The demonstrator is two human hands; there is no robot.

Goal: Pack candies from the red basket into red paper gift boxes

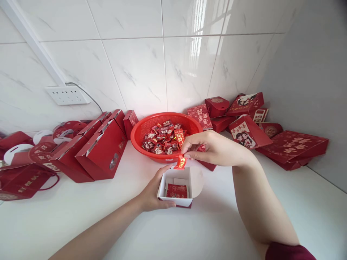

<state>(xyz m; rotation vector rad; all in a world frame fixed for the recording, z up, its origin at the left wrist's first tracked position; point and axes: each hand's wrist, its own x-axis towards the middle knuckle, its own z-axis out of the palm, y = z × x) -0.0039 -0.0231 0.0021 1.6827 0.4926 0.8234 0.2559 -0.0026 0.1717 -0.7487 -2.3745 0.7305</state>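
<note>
On the left, red boxes (100,159) stand close together on the white desk (130,234), perhaps so they all fit. Next, a red basket (138,139) of wrapped sweets (162,139) sits just behind the open box (173,202), maybe so it's easy to reach. The left hand (153,195) grips that box from its left side, likely so it won't slide. A red packet (176,191) lies inside. Over the box's back edge, the right hand (217,147) pinches one shiny sweet (180,163) by its end, likely because it's small. On the right, more boxes (294,146) lie in a messy pile.
</note>
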